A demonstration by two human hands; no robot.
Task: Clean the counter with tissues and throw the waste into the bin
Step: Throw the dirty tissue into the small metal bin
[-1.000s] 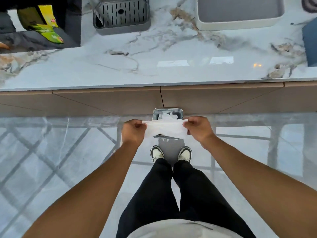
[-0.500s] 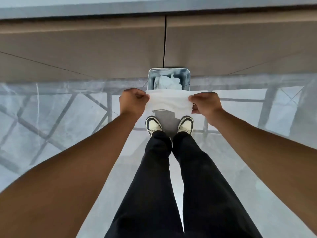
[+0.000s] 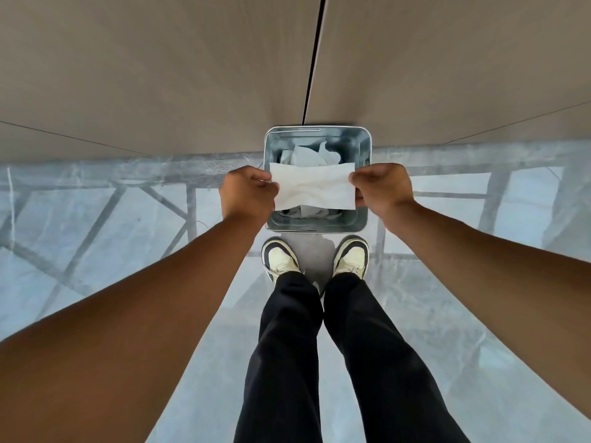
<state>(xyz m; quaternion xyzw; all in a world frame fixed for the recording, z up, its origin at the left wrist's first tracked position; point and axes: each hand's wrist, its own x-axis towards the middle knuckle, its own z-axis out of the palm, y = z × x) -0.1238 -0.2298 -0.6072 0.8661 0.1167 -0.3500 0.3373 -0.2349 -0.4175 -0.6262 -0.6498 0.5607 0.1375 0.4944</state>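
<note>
A white tissue (image 3: 315, 188) is stretched flat between both hands, directly above the open grey metal bin (image 3: 364, 148). My left hand (image 3: 246, 191) pinches its left edge and my right hand (image 3: 382, 187) pinches its right edge. The bin stands on the floor against the cabinet front, just beyond my shoes. Several crumpled white tissues (image 3: 308, 156) lie inside it, partly hidden by the held tissue. The counter top is out of view.
Beige cabinet doors (image 3: 160, 75) with a dark vertical seam fill the top of the view. Glossy grey marble floor (image 3: 112, 225) spreads left and right of the bin. My shoes (image 3: 281, 260) and black trousers stand right in front of the bin.
The view has tilted down and the counter top has left the frame. Both hands have carried the stretched tissue forward, from in front of the bin to over its opening.
</note>
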